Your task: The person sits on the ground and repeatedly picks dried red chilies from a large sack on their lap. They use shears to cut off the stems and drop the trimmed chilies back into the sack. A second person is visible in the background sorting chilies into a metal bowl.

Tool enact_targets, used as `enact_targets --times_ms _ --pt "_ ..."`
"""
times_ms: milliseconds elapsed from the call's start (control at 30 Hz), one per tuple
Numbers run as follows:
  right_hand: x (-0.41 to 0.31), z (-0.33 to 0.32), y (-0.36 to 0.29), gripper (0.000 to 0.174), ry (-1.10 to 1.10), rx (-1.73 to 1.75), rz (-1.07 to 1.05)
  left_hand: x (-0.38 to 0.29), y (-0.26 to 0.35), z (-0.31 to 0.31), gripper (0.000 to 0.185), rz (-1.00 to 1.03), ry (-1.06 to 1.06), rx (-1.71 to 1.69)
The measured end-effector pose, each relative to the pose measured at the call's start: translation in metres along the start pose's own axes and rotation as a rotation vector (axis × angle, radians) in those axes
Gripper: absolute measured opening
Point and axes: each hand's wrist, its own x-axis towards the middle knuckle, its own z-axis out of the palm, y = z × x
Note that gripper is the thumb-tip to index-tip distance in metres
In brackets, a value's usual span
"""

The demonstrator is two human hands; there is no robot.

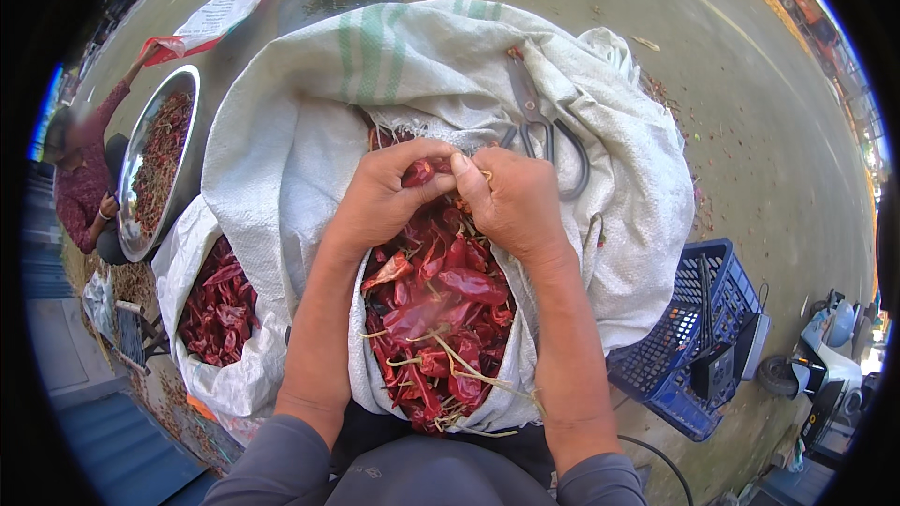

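My left hand is closed around a dried red chili pepper, whose end shows between thumb and forefinger. Thumb to thumb with it, my right hand pinches at the pepper's other end, where a bit of pale stem shows. Below both hands, dried red chilies with several long stems fill the mouth of a white woven sack in front of my body. Black-handled scissors lie on the large white woven sack just beyond my right hand.
Left stands another white sack of dried chilies. Beyond it, a person sits by a metal basin of chili pieces, one hand on a red-and-white bag. A blue plastic crate and a scooter are on the right.
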Motion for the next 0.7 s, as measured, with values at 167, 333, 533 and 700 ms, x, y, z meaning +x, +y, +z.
enact_targets --times_ms 167,333,533,700 --pt "0.0 -0.001 0.004 0.03 0.024 -0.131 -0.117 0.0 0.002 0.004 0.029 0.152 0.054 0.198" --pt "0.0 -0.002 -0.008 0.029 0.006 0.29 0.151 -0.003 0.01 0.002 0.022 0.111 0.081 0.004" --pt "-0.002 0.002 -0.023 0.033 0.034 0.904 0.593 -0.005 0.016 0.003 0.017 0.094 0.136 -0.258" --pt "0.002 0.008 -0.029 0.03 0.219 0.326 0.17 -0.006 0.013 0.01 0.016 0.154 0.26 -0.059"
